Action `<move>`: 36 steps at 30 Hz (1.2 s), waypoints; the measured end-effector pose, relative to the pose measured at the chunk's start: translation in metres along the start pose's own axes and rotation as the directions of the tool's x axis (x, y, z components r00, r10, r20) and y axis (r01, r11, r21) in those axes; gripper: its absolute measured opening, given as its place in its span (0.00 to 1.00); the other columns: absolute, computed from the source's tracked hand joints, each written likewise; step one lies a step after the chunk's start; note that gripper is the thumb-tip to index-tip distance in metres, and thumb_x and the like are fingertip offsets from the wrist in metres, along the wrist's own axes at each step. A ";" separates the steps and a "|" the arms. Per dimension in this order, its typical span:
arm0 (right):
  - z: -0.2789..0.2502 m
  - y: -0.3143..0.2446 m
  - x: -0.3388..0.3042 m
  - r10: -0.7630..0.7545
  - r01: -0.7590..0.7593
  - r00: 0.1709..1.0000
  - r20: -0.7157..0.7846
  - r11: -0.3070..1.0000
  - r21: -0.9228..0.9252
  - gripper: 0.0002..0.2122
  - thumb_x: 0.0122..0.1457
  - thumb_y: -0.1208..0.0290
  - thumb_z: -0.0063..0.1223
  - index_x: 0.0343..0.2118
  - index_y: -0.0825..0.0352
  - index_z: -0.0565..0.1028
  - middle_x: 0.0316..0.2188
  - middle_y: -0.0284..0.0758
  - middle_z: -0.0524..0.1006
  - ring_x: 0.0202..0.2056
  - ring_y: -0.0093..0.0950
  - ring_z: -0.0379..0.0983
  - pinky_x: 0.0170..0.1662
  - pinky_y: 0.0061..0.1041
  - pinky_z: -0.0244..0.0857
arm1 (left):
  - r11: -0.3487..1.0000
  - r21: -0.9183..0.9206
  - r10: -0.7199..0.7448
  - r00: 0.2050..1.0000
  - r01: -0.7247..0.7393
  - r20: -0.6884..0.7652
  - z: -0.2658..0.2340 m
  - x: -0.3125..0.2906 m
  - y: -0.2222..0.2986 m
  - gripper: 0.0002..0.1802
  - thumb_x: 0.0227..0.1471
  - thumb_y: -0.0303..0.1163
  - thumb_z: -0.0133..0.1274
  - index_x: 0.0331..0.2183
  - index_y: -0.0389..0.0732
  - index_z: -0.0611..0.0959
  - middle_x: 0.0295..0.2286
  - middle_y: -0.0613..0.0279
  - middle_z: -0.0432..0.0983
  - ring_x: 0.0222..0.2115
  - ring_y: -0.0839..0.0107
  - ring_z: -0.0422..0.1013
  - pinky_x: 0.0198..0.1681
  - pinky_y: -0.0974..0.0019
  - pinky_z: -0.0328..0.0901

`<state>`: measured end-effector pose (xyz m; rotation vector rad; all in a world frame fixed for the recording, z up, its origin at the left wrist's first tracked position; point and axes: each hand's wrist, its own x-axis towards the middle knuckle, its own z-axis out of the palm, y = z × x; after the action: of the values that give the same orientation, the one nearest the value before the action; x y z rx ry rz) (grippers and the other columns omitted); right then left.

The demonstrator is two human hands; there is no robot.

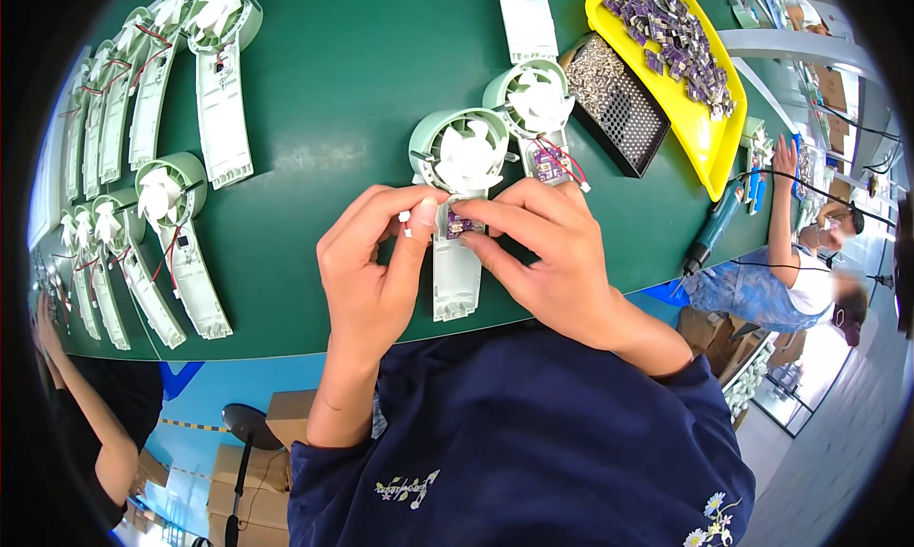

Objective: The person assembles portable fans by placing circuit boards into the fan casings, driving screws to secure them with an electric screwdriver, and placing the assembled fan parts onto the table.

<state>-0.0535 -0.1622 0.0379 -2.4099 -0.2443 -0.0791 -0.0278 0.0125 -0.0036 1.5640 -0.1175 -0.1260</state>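
A light-green handheld-fan half-shell lies in front of me, its round head holding a white fan blade. My left hand is closed in a pinch beside the shell's neck, with a small white plug between the fingers. A small purple circuit board sits in the handle just below the head. Thumb and index finger of my right hand pinch the board's right side. Any wire between plug and board is hidden by my fingers.
Beyond my right hand lies another fan shell with red wires. A black perforated box of small metal parts and a yellow tray of purple boards are farther right. More shells line the left; an electric screwdriver lies right. Co-workers flank the table.
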 end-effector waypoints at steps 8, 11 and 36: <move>0.000 0.001 0.001 -0.038 0.035 0.999 -0.017 0.993 -0.116 0.14 0.44 0.75 0.70 0.37 0.58 0.83 0.23 0.23 0.70 0.27 0.21 0.67 0.37 0.26 0.50 | 0.999 0.047 0.000 1.000 -0.001 0.018 -0.001 0.000 0.000 0.05 0.56 0.24 0.58 0.35 0.34 0.84 0.25 0.60 0.76 0.24 0.75 0.70 0.28 0.73 0.64; 0.000 0.000 0.000 -0.038 0.035 0.999 -0.030 0.993 -0.115 0.14 0.45 0.74 0.70 0.37 0.57 0.83 0.23 0.22 0.69 0.27 0.21 0.66 0.36 0.28 0.48 | 1.000 0.016 -0.005 1.000 0.005 0.008 0.001 0.000 0.001 0.04 0.55 0.23 0.58 0.35 0.34 0.83 0.25 0.60 0.76 0.24 0.74 0.71 0.28 0.72 0.66; 0.001 0.010 -0.008 -0.112 0.097 0.990 -0.086 0.983 -0.158 0.16 0.45 0.71 0.70 0.40 0.59 0.80 0.27 0.24 0.72 0.27 0.23 0.68 0.38 0.29 0.50 | 0.943 0.254 0.145 0.954 -0.213 0.261 -0.011 0.011 0.010 0.16 0.41 0.15 0.63 0.37 0.35 0.84 0.30 0.59 0.76 0.25 0.75 0.72 0.29 0.73 0.70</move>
<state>-0.0590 -0.1700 0.0301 -2.5372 -0.3316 -0.2687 -0.0156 0.0220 0.0062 1.8075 -0.4867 -0.1582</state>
